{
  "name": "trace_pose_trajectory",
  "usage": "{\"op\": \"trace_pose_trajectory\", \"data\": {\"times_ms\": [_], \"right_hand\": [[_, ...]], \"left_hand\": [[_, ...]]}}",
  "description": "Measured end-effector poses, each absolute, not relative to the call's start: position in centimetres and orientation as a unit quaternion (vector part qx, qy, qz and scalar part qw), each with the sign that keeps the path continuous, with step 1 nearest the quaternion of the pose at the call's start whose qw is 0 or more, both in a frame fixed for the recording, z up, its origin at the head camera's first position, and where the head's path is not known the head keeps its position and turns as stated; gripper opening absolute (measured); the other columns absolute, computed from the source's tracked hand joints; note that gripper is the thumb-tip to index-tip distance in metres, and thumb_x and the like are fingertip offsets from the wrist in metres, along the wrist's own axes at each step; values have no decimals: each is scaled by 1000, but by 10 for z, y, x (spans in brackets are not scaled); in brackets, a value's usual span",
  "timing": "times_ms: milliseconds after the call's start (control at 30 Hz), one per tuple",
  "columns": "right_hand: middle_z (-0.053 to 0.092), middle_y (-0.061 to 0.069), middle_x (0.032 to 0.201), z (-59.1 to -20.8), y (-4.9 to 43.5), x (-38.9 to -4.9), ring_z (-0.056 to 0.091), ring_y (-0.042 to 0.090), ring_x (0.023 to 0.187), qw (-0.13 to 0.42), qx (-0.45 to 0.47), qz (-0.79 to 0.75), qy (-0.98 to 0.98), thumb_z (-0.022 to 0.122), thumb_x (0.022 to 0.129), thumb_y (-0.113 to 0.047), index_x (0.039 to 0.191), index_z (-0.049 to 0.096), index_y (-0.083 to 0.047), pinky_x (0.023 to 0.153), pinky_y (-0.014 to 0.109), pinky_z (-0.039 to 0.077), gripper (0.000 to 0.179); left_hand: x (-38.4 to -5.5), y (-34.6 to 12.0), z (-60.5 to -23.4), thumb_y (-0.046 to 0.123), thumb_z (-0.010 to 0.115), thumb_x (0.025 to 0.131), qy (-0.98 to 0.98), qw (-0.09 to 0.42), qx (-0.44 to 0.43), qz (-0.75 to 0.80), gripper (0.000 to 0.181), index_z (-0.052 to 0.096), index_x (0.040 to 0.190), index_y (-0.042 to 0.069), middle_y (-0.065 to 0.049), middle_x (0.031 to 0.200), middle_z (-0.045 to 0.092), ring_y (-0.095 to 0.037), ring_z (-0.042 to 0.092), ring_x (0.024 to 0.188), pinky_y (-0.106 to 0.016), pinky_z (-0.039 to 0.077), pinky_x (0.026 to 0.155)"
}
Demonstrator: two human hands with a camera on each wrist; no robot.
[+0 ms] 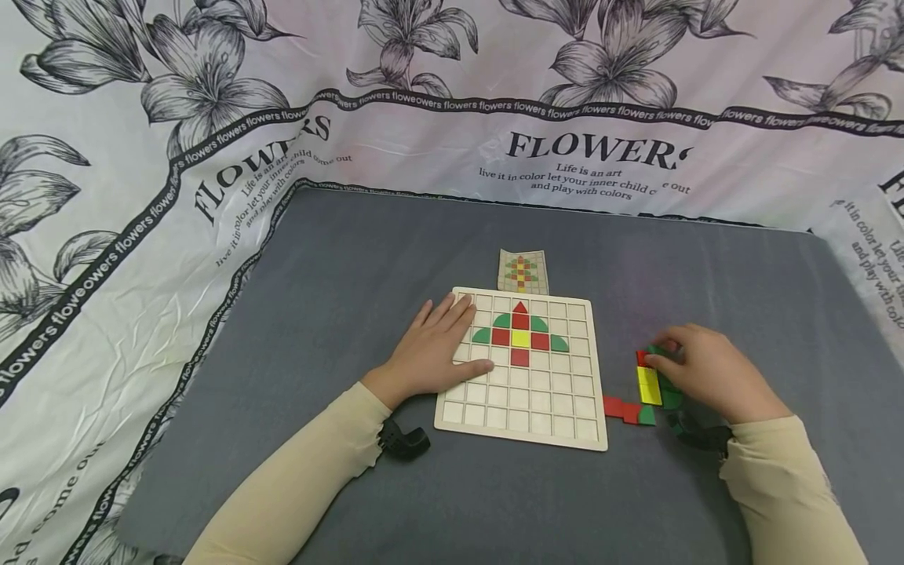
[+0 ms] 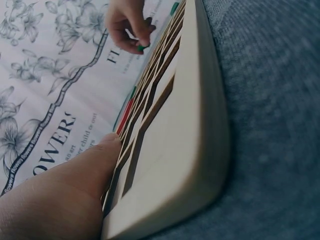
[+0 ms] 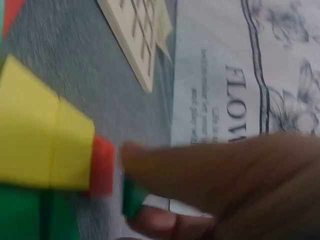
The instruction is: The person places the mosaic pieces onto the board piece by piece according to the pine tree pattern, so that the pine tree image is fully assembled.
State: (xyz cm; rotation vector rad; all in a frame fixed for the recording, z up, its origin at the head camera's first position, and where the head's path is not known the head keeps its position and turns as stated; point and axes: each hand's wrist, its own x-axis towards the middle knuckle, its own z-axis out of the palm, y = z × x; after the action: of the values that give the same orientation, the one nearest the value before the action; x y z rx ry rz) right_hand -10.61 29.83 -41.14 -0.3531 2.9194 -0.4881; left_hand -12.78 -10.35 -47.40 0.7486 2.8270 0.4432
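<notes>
Head view: left hand [image 1: 432, 351] spread flat on gridded wooden board [image 1: 521, 399]; right wrist: right hand [image 1: 709, 373] pinches green piece [image 3: 132, 197].

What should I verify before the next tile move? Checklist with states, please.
1. Left hand steadying the square pale-wood grid board: ok, palm down across its left edge.
2. Right hand holding the small green tile: ok, pinched between thumb and finger.
3. Held tile's exact shape: cannot tell, fingers partly cover it.
4. Beige printed pattern card in sight: ok, at the board's far edge.
5. Red, green and yellow tile tree matching card: not ok, fewer tiers.
</notes>
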Motion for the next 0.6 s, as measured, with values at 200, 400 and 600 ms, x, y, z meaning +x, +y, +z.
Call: {"op": "trace_pose_trajectory", "data": {"times_ms": [200,400,600], "right_hand": [[64,-1,79,-406,270,-106,55,14,70,85,-129,-173,973,79,95,-31,109,75,-4,61,34,47,31],[62,-5,73,-403,243,-104,52,12,61,79,-147,-183,969,79,95,-28,105,73,-7,56,32,44,24],[63,-4,74,-404,220,-106,52,12,61,83,-168,-175,967,78,95,-28,105,74,-10,55,32,43,21]], "left_hand": [[-129,-104,-476,80,44,97,952,92,251,148,103,16,170,13,-1,178,7,-20,-6,164,-49,-3,131],[-128,-104,-477,80,44,97,953,92,250,147,103,16,170,13,-1,178,7,-20,-6,164,-50,-2,131],[-128,-104,-476,80,44,97,952,88,252,148,103,15,170,14,-1,178,7,-20,-6,164,-50,-3,131]]}}
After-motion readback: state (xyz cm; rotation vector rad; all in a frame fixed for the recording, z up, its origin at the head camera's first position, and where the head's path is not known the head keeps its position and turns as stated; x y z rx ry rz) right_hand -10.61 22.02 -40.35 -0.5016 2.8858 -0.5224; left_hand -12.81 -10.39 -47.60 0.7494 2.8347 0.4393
